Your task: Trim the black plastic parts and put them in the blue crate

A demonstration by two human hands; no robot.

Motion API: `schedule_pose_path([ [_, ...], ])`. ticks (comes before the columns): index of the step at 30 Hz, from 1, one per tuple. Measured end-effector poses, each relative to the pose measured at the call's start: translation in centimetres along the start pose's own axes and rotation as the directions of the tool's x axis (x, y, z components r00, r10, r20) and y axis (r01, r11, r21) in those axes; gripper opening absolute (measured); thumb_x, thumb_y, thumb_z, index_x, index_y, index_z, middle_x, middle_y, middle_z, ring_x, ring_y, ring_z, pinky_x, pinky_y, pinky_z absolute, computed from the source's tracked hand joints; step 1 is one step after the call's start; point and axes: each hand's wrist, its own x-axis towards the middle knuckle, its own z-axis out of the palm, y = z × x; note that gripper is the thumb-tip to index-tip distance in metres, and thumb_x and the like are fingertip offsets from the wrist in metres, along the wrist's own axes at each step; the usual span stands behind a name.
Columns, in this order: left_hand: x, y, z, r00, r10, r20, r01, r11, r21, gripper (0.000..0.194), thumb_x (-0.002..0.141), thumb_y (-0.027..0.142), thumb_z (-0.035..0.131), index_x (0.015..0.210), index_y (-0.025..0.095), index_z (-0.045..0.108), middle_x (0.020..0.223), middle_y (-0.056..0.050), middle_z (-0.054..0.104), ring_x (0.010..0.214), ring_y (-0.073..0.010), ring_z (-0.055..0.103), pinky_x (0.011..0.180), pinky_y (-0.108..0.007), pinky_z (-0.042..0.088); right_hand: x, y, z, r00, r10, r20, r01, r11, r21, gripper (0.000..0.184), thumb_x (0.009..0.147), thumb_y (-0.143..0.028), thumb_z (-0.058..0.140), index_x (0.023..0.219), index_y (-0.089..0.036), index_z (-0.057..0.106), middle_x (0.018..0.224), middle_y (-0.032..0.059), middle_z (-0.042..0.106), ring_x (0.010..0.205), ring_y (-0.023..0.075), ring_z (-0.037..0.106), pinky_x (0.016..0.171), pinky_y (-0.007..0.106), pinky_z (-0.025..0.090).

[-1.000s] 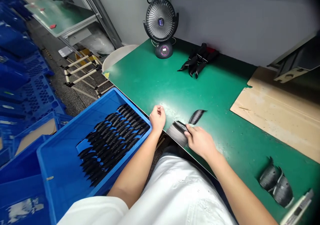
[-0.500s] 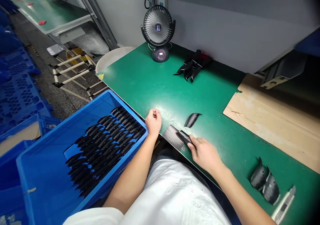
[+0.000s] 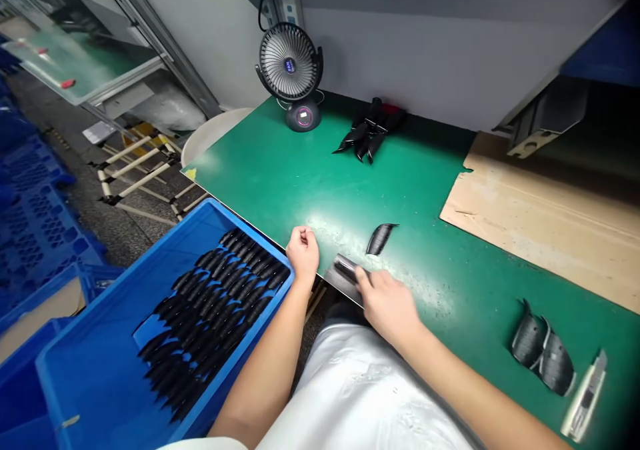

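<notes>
While your right hand [image 3: 389, 302] grips the metal scraper [image 3: 347, 270] at frame centre, presumably to steady it low along the near edge of the worktop [image 3: 240, 170], your left hand [image 3: 303, 253] is curled closed, nothing visible inside; the curved black piece [image 3: 380, 239] above lies seemingly out of the way.

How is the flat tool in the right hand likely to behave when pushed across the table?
The flat tool is probably stiff, since its visible part shows no bend. It may be fairly light, as the right hand alone holds it. On the glossy green table, it would likely slide rather than roll, given its broad, flat shape.
</notes>
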Motion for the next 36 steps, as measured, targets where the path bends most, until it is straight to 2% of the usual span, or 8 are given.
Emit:
schedule_pose_path([
  [10, 0.0, 0.0, -0.4, 1.000, -0.022, -0.003, 0.022, 0.999, -0.026, 0.017, 0.087, 0.032, 0.047, 0.081, 0.020, 0.058, 0.065, 0.002, 0.058, 0.058, -0.0124, 0.054, 0.060, -0.022, 0.041, 0.5, -0.3, -0.4, 1.000, -0.009, -0.009, 0.009, 0.998, -0.059, 0.033, 0.092, -0.023, 0.047, 0.124, -0.015, 0.053, 0.078, 0.0072, 0.060, 0.077, 0.0226, 0.054, 0.060, 0.031, 0.036],
  [16, 0.0, -0.1, -0.5, 0.999, -0.009, 0.035, 0.008, 1.000, 0.011, 0.019, 0.087, 0.033, 0.046, 0.082, 0.020, 0.058, 0.066, 0.002, 0.059, 0.060, -0.0126, 0.055, 0.061, -0.022, 0.041, 1.3, 0.6, -1.7, 0.992, 0.045, 0.115, -0.050, 0.998, 0.046, 0.035, 0.095, -0.029, 0.041, 0.127, -0.019, 0.050, 0.085, 0.0077, 0.063, 0.086, 0.0243, 0.056, 0.059, 0.030, 0.036],
  [20, 0.1, 0.1, -0.5, 0.998, 0.000, 0.055, -0.002, 0.999, 0.039, 0.019, 0.088, 0.033, 0.045, 0.084, 0.020, 0.058, 0.067, 0.001, 0.059, 0.060, -0.0127, 0.056, 0.062, -0.022, 0.042, 1.3, 1.3, -2.1, 0.984, 0.071, 0.161, -0.083, 0.994, 0.066, 0.032, 0.095, -0.028, 0.040, 0.122, -0.018, 0.054, 0.079, 0.0069, 0.064, 0.081, 0.0240, 0.058, 0.056, 0.029, 0.036],
  [25, 0.3, 0.2, -0.8, 0.994, 0.021, 0.103, -0.032, 0.994, 0.106, 0.020, 0.088, 0.033, 0.044, 0.084, 0.020, 0.058, 0.065, 0.001, 0.059, 0.059, -0.0131, 0.055, 0.062, -0.023, 0.042, 2.4, 0.4, -2.1, 0.983, 0.086, 0.161, -0.108, 0.984, 0.138, 0.036, 0.094, -0.030, 0.040, 0.127, -0.020, 0.050, 0.087, 0.0082, 0.065, 0.089, 0.0255, 0.057, 0.060, 0.030, 0.039],
  [29, 0.9, 1.0, -0.7, 0.984, 0.052, 0.169, -0.078, 0.986, 0.149, 0.021, 0.088, 0.033, 0.043, 0.088, 0.019, 0.059, 0.068, -0.001, 0.060, 0.061, -0.0158, 0.056, 0.063, -0.027, 0.044, -1.2, 3.1, -3.3, 0.974, 0.124, 0.191, -0.163, 0.965, 0.205, 0.033, 0.095, -0.031, 0.039, 0.123, -0.021, 0.055, 0.081, 0.0055, 0.065, 0.082, 0.0229, 0.058, 0.061, 0.029, 0.041],
  [31, 1.1, 2.3, 0.0, 0.960, 0.110, 0.257, -0.147, 0.981, 0.130, 0.023, 0.089, 0.032, 0.042, 0.093, 0.019, 0.061, 0.077, -0.004, 0.062, 0.068, -0.0173, 0.058, 0.069, -0.030, 0.046, -4.0, 5.4, -3.8, 0.966, 0.210, 0.151, -0.245, 0.928, 0.279, 0.035, 0.096, -0.035, 0.038, 0.125, -0.023, 0.053, 0.084, 0.0044, 0.064, 0.084, 0.0217, 0.057, 0.063, 0.028, 0.043],
  [33, 0.8, 4.3, 1.2, 0.902, 0.208, 0.379, -0.251, 0.966, 0.067, 0.025, 0.088, 0.033, 0.044, 0.098, 0.020, 0.063, 0.091, -0.007, 0.062, 0.084, -0.0192, 0.059, 0.080, -0.033, 0.047, -5.7, 7.6, -3.6, 0.933, 0.356, 0.044, -0.353, 0.888, 0.295, 0.039, 0.096, -0.039, 0.038, 0.129, -0.022, 0.049, 0.088, 0.0052, 0.063, 0.089, 0.0224, 0.054, 0.065, 0.029, 0.044],
  [36, -0.3, 7.6, 3.5, 0.727, 0.382, 0.570, -0.450, 0.893, -0.023, 0.029, 0.089, 0.037, 0.045, 0.107, 0.025, 0.064, 0.116, -0.008, 0.056, 0.112, -0.0240, 0.047, 0.097, -0.039, 0.041, -5.7, 9.6, -2.0, 0.870, 0.480, -0.117, -0.451, 0.868, 0.208, 0.030, 0.093, -0.032, 0.043, 0.116, -0.019, 0.059, 0.091, 0.0088, 0.059, 0.092, 0.0254, 0.049, 0.071, 0.033, 0.045],
])
